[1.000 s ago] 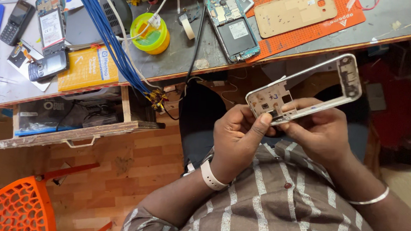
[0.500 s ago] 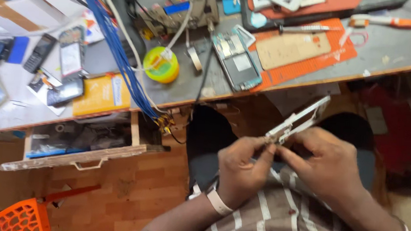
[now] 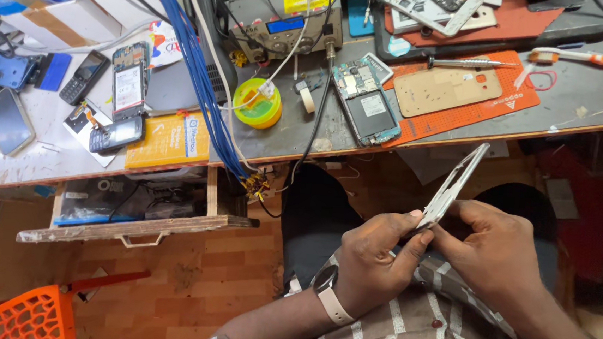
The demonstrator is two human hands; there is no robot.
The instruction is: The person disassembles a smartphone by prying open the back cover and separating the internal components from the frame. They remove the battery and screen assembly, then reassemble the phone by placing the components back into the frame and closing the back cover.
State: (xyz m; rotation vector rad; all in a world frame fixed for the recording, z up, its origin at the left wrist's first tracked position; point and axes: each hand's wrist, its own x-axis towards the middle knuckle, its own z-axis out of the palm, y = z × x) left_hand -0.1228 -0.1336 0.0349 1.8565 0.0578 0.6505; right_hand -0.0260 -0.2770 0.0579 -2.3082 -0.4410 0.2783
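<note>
Head view, frame: my white phone frame (image 3: 454, 184) is edge-on, tilted, over my lap below the bench edge (image 3: 459, 138).
Left hand (image 3: 378, 263): thumb and fingers pinch its lower end.
Right hand (image 3: 497, 257): fingers closed on the same end.
Bench: opened phone (image 3: 366, 103) beside orange mat (image 3: 462, 96).

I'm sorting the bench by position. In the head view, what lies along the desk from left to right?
Dark keypad phone → yellow box → blue cable bundle → yellow-green reel → opened phone → orange mat → orange-handled tool.
</note>
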